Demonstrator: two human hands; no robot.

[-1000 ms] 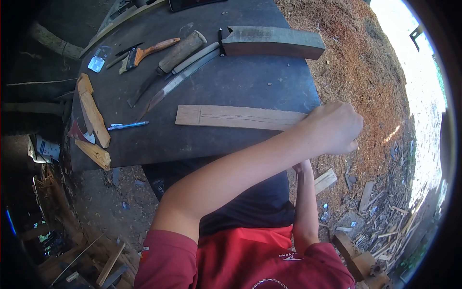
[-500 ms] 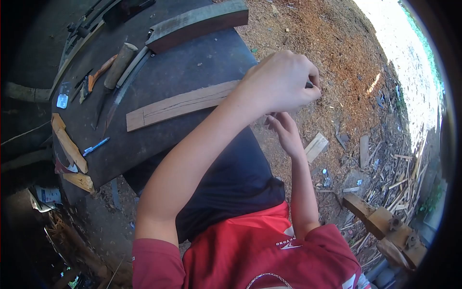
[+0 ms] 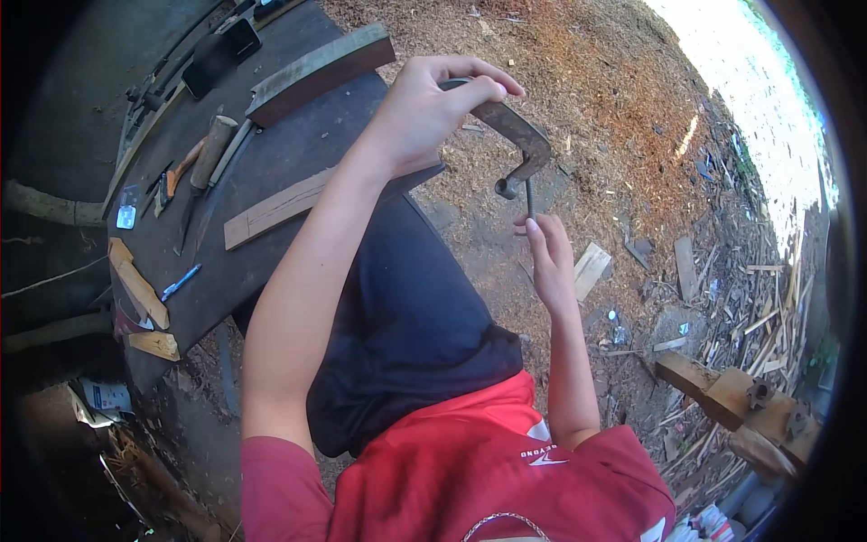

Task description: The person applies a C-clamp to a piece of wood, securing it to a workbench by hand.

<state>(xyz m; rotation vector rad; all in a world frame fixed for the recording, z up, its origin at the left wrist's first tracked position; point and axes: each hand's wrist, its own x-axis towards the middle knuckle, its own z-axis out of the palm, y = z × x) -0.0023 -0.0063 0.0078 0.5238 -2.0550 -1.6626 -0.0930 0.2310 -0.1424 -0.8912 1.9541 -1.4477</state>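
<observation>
My left hand [image 3: 432, 104] is closed around the upper end of a dark, flat bent metal bar [image 3: 512, 126], held up beyond the table's edge. At its lower end the bar hooks back to a short round socket [image 3: 508, 188]. Below it, my right hand [image 3: 553, 262] pinches a thin metal rod [image 3: 530, 194] between thumb and fingers, the rod pointing up past the socket. Left of my left forearm, a flat wooden board [image 3: 275, 212] with drawn pencil lines lies on the dark table [image 3: 298, 149], partly hidden behind my arm.
A thick wood block [image 3: 321, 74] sits at the table's far edge. Left of it are a phone [image 3: 223, 56], a wooden mallet-like piece [image 3: 215, 149], an orange-handled tool [image 3: 172, 181] and a blue pen [image 3: 181, 282]. Sawdust [image 3: 587, 108] and scrap wood [image 3: 591, 269] cover the ground.
My left hand has moved left and up, bringing the bent metal bar into view. My right hand has come out from behind it, holding the rod. The view has shifted slightly.
</observation>
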